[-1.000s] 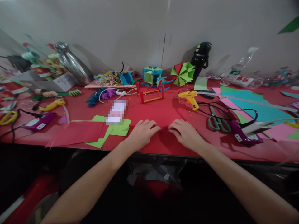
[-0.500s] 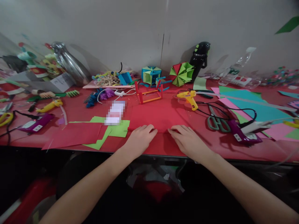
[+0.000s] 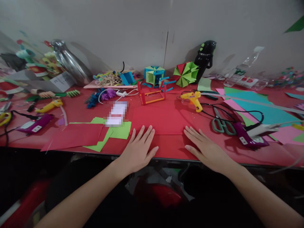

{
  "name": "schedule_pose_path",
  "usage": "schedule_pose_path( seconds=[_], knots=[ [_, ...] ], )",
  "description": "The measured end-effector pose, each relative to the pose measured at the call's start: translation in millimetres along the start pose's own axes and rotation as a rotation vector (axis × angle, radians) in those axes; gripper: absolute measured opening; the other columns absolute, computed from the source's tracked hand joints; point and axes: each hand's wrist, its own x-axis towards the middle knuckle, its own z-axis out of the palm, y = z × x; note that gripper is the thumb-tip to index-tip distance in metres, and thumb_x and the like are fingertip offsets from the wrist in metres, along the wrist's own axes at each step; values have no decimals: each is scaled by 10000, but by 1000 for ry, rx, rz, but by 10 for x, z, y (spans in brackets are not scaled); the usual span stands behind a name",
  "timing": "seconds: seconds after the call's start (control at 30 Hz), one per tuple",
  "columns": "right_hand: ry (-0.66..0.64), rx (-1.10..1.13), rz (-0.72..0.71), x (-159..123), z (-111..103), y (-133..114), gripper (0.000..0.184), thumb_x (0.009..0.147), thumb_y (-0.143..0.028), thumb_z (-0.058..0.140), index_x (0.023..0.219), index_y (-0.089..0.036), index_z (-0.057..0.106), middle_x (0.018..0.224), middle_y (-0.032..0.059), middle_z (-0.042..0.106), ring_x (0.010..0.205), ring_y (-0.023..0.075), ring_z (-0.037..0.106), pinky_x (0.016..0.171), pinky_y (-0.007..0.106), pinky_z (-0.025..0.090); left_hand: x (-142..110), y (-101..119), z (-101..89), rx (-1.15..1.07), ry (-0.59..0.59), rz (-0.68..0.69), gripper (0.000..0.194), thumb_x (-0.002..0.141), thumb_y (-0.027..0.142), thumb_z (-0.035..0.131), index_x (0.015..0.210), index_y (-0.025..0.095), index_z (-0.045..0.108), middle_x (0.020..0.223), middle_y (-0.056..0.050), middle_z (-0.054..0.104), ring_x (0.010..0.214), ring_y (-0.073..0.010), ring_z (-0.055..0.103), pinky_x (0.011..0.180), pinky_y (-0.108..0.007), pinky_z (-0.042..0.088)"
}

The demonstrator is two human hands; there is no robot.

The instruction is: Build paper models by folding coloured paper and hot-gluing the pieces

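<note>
A sheet of red paper [image 3: 163, 118] lies on the red tabletop in front of me, its near edge running between my hands. My left hand [image 3: 141, 148] rests palm down at the paper's near left corner, fingers stretched and slightly apart. At the near right corner, my right hand [image 3: 205, 148] also lies flat, with its thumb held away from the fingers. Neither hand grips anything. Just behind the paper stands a small frame of red and orange sticks [image 3: 153, 96].
Left are green sheets [image 3: 122, 130], more red paper [image 3: 76, 136] and a phone [image 3: 117, 114], its screen blurred. To the right lie a yellow glue gun [image 3: 193, 100], scissors [image 3: 222, 125] and a purple power strip [image 3: 251, 137] with cables. Folded paper shapes [image 3: 186, 74] stand near the wall.
My hands were curled at the paper's near edge, and that edge was lifted and folded over. Now the fingers are spread flat, and the hands have moved apart toward the corners.
</note>
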Motion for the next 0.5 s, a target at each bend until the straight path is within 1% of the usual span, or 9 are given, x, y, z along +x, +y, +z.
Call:
schedule_pose_path(
  seconds=[0.07,0.1,0.17,0.2,0.27,0.3,0.37,0.43,0.5],
  knots=[
    [2,-5,13,-35,-11,49,594,1020,-413,441,1572,-238,309,1592,99,389,1485,272,331,1206,609,275,-30,-9,9,-11,11,-19,626,1038,477,368,1549,118,328,1626,-168,279,1516,-359,217,1189,-621,267],
    [7,-7,15,-43,-10,71,560,1025,-390,428,1558,-240,346,1577,91,418,1476,268,353,1209,608,272,-43,-20,16,-14,21,-25,585,1046,446,365,1534,124,361,1617,-174,302,1510,-353,242,1184,-612,285],
    [37,-13,13,-37,-4,118,489,1026,-340,419,1504,-238,451,1547,85,471,1452,270,400,1206,600,285,-62,-67,26,-21,42,-24,479,1054,314,362,1491,129,432,1586,-187,361,1490,-337,300,1170,-583,331],
    [65,-16,10,-22,0,144,454,1021,-319,426,1458,-237,517,1529,90,496,1432,279,430,1193,595,312,-68,-105,27,-27,54,-19,446,1041,225,367,1464,127,467,1561,-193,394,1472,-329,339,1158,-560,360],
    [136,-17,-1,28,-1,201,379,1006,-302,460,1329,-233,646,1454,112,566,1348,298,519,1127,574,407,-75,-207,13,-53,69,-5,458,972,65,387,1402,119,536,1491,-198,454,1400,-308,446,1113,-495,434],
    [168,-13,-6,58,-7,230,344,999,-305,481,1258,-231,695,1381,124,609,1274,301,570,1070,555,462,-75,-267,-4,-69,72,0,487,926,7,396,1369,119,566,1448,-192,483,1339,-292,508,1075,-459,475],
    [198,13,-30,116,-29,286,292,987,-315,518,1150,-236,748,1190,125,666,1096,279,631,940,501,537,-70,-386,-57,-105,62,19,536,852,-54,406,1310,133,613,1349,-160,546,1191,-251,605,978,-398,537],
    [183,71,-70,158,-54,332,269,984,-311,533,1121,-251,757,1063,103,672,984,247,637,859,448,558,-60,-481,-126,-131,46,56,556,818,-71,411,1275,155,633,1253,-117,604,1073,-219,646,888,-353,563],
    [159,139,-105,181,-74,366,263,988,-295,527,1123,-273,751,1035,84,675,956,229,636,835,418,561,-48,-541,-191,-105,60,99,532,809,-67,424,1229,165,653,1175,-91,649,1031,-219,648,861,-354,558]
  ],
)
